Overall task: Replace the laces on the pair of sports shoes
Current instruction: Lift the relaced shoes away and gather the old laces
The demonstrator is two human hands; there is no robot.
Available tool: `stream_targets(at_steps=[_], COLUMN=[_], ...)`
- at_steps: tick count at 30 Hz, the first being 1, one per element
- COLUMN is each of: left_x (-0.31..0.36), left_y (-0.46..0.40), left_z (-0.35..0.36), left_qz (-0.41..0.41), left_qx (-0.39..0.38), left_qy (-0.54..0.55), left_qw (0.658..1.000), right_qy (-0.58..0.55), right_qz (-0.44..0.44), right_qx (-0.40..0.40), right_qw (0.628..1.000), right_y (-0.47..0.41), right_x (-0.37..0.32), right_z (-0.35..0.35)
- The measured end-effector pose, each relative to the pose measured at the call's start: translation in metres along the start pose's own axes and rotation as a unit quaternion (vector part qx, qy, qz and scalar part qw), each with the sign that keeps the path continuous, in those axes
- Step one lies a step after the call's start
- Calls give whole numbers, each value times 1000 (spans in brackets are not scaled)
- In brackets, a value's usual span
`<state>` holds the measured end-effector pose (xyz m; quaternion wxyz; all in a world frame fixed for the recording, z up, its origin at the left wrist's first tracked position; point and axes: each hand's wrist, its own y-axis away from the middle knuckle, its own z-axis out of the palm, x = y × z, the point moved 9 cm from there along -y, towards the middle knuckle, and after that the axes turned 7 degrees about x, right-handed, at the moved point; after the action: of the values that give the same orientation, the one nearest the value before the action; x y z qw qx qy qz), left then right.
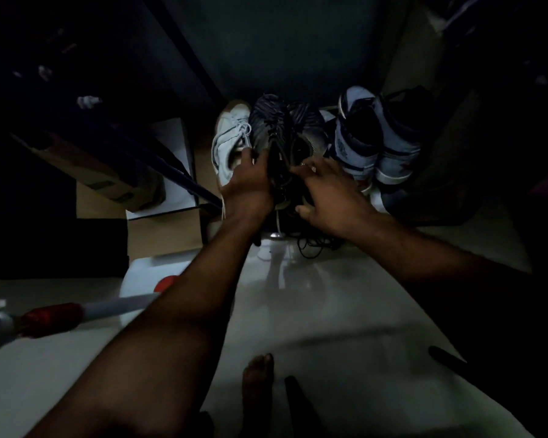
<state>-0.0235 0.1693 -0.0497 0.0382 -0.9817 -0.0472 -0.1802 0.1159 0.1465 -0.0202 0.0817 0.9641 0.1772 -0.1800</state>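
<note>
A pair of dark grey striped sports shoes stands on the pale floor, the left shoe (268,123) beside the right shoe (309,129), toes pointing away. My left hand (250,181) grips the heel side of the left shoe, fingers curled round it. My right hand (328,192) reaches onto the right shoe's opening, fingers bent over dark laces; what it holds is hidden in the dim light. A loose black lace (314,246) lies coiled on the floor just below the shoes.
A white sneaker (230,137) stands left of the pair, and white-and-navy high-tops (377,137) stand right. Cardboard boxes (162,229) sit left. A red-and-white pole (76,314) lies across the floor at lower left. My bare foot (258,380) is near the bottom.
</note>
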Motion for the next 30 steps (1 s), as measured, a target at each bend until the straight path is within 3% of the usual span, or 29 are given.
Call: stream_targets(at_steps=[4, 8, 14, 18, 22, 25, 27, 30], left_x=[25, 73, 206, 295, 401, 455, 473, 479], left_y=[19, 60, 193, 299, 415, 503, 574, 680], left_z=[-26, -57, -125, -169, -202, -213, -220, -235], left_qz=[-58, -64, 48, 139, 300, 389, 462, 565], left_qx=[-4, -22, -137, -242, -350, -442, -484, -521], left_qy=[56, 143, 276, 287, 252, 201, 152, 96], left_qw=[997, 988, 950, 916, 851, 783, 727, 632], right_qy=[-81, -138, -158, -159, -163, -164, -154, -170], right_qz=[34, 108, 250, 367, 473, 549, 612, 719], right_qx=[63, 105, 118, 145, 194, 212, 221, 208], right_qw=[994, 979, 948, 905, 844, 792, 743, 641], right_y=[47, 107, 276, 416, 567, 671, 748, 857], right_x=[-10, -11, -12, -16, -21, -32, -53, -93], right_z=[-46, -94, -183, -229, -269, -276, -269, -233])
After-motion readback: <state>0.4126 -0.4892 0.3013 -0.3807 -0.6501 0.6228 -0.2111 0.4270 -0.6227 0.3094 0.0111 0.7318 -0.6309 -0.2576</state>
